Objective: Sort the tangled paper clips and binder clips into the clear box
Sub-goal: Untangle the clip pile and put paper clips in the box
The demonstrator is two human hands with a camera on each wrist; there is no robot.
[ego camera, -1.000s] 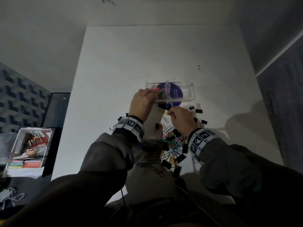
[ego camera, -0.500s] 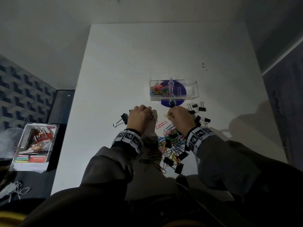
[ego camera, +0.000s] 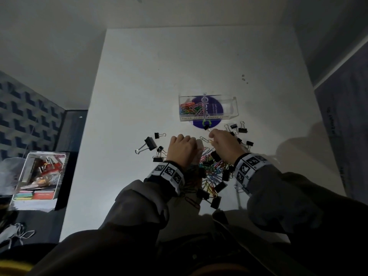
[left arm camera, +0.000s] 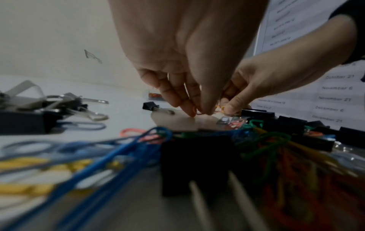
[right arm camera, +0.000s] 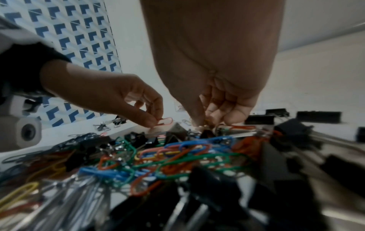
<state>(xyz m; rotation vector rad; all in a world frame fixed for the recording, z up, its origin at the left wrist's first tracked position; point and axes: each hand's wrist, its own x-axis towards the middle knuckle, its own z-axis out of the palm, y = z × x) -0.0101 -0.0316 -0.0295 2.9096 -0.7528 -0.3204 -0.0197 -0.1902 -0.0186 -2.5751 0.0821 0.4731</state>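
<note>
Fingertips [right arm camera: 152, 123] of our left hand [ego camera: 182, 149] are pinched together on a red clip [right arm camera: 165, 121]; we see the clip lying roughly level, its long axis running left to right in the right wrist view, rounded end pointing away from the fingers. Our right hand [ego camera: 225, 145] has thumb and fingers drawn together at the far edge of the pile [ego camera: 211, 170]. Something small and yellowish sits at those tips in the left wrist view, but we cannot tell whether it is gripped.

We find the pile on the white table [ego camera: 139, 86], between and beneath both wrists: coloured paper clips tangled with black binder clips, pointing every way. A few binder clips lie apart from it, one large one [ego camera: 148, 145] to the left, its wire handles pointing towards the near left, and several [ego camera: 239, 128] to the right, near the box.

We note the box [ego camera: 208, 108] beyond the hands, long axis across the table. Its left compartment holds coloured paper clips; the right one looks bare. Labels on the front wall are too small to read surely. A purple disc [ego camera: 207, 124] lies under it.

A tray [ego camera: 37, 176] of stationery stands well to the left, off the table.
</note>
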